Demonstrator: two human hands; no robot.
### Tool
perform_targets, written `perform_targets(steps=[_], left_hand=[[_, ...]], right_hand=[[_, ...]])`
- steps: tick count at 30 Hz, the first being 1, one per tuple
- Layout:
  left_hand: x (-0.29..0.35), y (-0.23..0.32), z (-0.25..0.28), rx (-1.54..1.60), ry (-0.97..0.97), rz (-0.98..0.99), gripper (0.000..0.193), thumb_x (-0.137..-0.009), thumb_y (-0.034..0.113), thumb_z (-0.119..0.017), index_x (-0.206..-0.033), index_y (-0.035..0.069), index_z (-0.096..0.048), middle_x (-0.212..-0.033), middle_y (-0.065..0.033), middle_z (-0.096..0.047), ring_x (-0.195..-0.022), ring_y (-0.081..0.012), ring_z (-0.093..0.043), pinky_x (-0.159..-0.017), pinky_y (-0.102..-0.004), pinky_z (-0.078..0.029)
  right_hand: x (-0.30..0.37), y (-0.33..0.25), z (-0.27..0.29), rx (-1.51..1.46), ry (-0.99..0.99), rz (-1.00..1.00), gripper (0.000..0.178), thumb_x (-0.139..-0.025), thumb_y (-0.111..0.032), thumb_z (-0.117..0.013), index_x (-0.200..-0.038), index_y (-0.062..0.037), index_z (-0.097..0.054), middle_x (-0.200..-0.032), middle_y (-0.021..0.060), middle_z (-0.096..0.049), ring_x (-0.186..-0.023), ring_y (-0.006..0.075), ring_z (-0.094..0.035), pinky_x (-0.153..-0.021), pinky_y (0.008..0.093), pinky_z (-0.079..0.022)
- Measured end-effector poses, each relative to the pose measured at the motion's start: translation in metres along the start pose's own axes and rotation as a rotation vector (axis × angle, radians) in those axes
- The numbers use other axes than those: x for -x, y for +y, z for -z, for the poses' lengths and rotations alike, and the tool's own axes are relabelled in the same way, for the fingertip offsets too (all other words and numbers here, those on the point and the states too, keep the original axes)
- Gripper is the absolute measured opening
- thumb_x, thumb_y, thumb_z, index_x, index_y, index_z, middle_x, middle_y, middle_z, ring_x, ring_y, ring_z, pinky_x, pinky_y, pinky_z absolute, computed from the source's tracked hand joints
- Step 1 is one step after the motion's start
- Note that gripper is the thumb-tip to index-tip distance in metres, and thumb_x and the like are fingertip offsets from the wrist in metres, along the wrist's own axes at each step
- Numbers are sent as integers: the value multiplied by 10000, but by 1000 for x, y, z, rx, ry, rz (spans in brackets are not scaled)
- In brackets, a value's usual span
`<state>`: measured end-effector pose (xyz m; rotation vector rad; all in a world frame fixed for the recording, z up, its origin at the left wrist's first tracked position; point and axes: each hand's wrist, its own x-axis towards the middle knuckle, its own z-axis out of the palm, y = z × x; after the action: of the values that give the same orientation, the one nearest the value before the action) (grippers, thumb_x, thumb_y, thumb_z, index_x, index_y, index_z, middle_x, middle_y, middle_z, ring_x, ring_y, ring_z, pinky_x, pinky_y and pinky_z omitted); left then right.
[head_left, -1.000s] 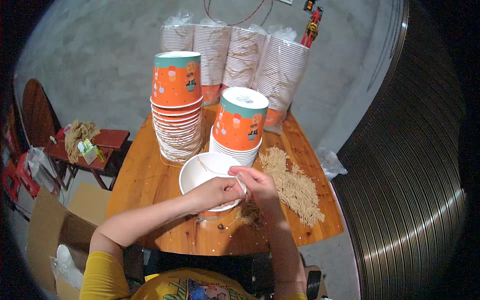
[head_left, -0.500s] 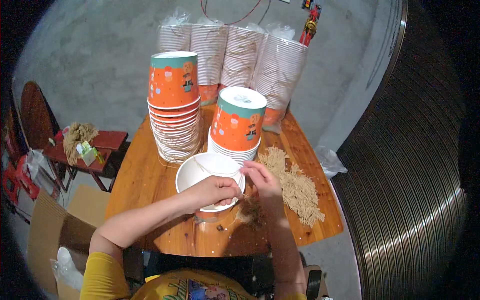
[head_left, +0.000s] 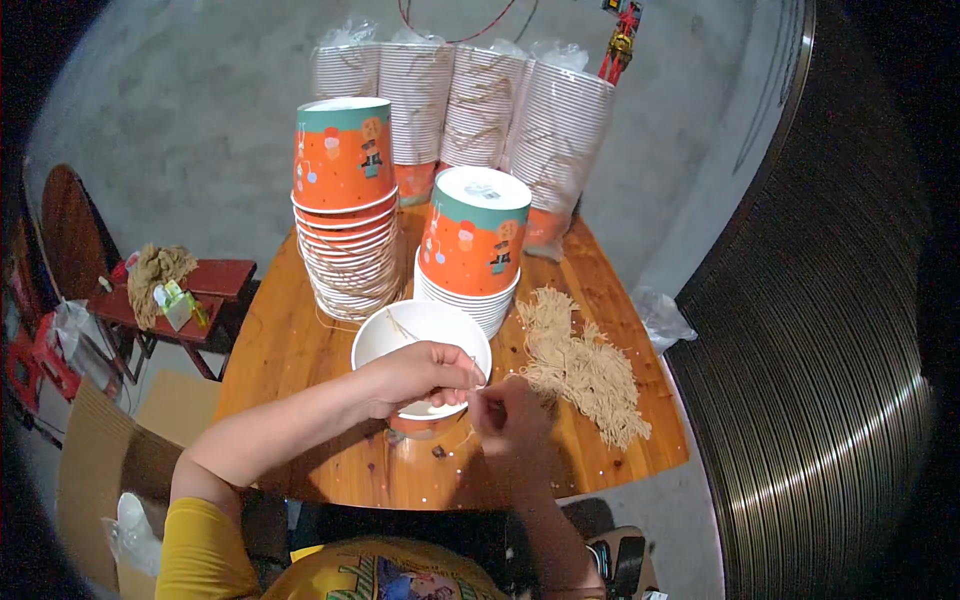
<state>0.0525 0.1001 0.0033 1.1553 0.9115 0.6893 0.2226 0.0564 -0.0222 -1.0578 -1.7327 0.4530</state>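
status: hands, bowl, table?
Left hand grips bowl rim. Right hand pinches a string beside it. String pile right; bowl stacks behind.

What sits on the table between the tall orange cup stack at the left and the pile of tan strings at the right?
In the head view, a shorter upside-down stack of orange cups stands between the tall stack and the tan strings.

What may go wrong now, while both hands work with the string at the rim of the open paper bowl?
1. The left hand grips the white bowl only at its rim; a hard pull by the right hand on the thin string might tip it.
2. The tall stack of orange bowls stands close behind; a tipped bowl or moving elbow could topple it.
3. The loose pile of strings reaches toward the table edge, so some may slide off.
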Motion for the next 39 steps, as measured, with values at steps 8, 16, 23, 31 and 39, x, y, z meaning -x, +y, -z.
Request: perform_targets(steps=[8, 16, 23, 31, 39], left_hand=[[6, 5, -2, 116, -1, 122, 136, -865, 125, -620, -974, 55, -580, -829, 0, -634, -679, -35, -562, -582, -129, -446], [11, 6, 1, 14, 34, 8, 247, -821, 21, -618, -1036, 11, -497, -879, -44, -571, -751, -99, -579, -674, -200, -485], [10, 3, 1, -390, 130, -181, 333, -768, 26, -657, -1026, 29, -447, -892, -27, -502, -844, -97, -498, -759, -238, -445], [13, 14, -16, -512, 102, -165, 290, -810, -19, -625, -1022, 58, -444, -866, 4, -480, -795, -70, -466, -722, -223, -418], [13, 14, -9, -679, 16, -202, 302, -782, 77, -607, -1062, 7, -517, -854, -43, -547, -813, -124, -509, -743, -268, -444]], right_hand=[[5, 5, 0, 87, -29, 251, 108, -809, -84, -665, -891, -71, -596, -698, 55, -534, -557, 147, -515, -499, 284, -411], [-12, 10, 7, -529, -142, -407, 169, -897, -180, -585, -1029, -75, -598, -759, 1, -567, -597, 58, -502, -482, 218, -404], [-30, 10, 3, -482, -455, -529, 218, -889, -251, -621, -1022, -87, -571, -790, 10, -617, -612, 52, -535, -492, 191, -429], [-20, 19, 5, -381, -294, -275, 107, -856, -81, -612, -888, -30, -523, -712, 11, -574, -614, 48, -536, -500, 227, -434], [-17, 20, 4, -594, -319, -465, 78, -873, -1, -565, -893, -54, -511, -755, 45, -594, -824, 131, -617, -701, 234, -484]])
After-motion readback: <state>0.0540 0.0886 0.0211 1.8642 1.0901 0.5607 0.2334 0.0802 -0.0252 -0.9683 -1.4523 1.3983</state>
